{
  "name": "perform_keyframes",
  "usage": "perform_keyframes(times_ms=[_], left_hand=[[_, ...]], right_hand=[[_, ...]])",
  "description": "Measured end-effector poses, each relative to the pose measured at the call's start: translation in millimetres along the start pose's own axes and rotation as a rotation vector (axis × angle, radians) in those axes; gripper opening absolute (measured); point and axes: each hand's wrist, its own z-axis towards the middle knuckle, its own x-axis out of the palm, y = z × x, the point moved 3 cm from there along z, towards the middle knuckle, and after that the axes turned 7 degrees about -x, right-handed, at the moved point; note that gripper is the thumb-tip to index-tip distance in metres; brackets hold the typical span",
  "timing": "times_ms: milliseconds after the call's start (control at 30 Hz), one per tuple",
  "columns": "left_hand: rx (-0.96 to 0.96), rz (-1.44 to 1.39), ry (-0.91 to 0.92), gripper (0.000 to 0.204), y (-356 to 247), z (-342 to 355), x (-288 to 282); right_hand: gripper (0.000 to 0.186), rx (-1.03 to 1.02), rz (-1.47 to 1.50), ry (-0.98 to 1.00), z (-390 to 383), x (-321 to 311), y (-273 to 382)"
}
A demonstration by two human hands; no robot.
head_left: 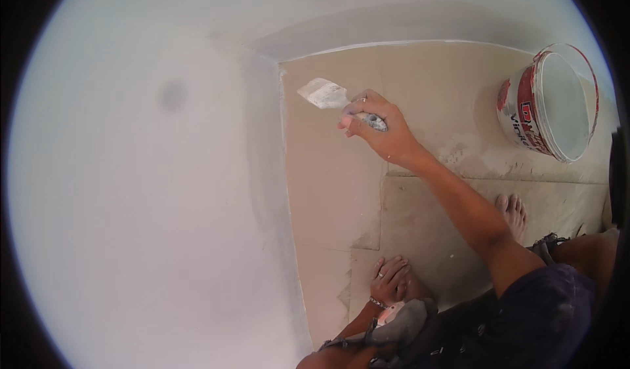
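Observation:
My right hand (384,126) is closed around the handle of a putty knife (324,95), held out in front of the wall corner. Whitish material coats its wide blade, which points left and away from the fingers. My left hand (391,278) lies on my left knee with its fingers stretched out and holds nothing. It wears a ring and a bracelet (377,302).
A large white wall (151,192) fills the left side and bends round along the far side, with a greyer band near the floor. A white and red bucket (545,110), whitish inside, stands at the far right. My bare foot (512,213) rests on the tiled floor (433,218).

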Motion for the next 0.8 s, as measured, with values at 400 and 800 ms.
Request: perform_keyframes(times_ms=[400, 800], left_hand=[[-0.027, 0.015, -0.02, 0.039, 3.4, 0.1, 5.2], [0.039, -0.117, -0.164, 0.032, 4.6, 2.5, 5.7]], right_hand=[[0.029, 0.062, -0.027, -0.076, 11.7, -3.7, 40.1], [0.034, 0.106, -0.788, 0.891, 45.5, 59.4, 169.3]])
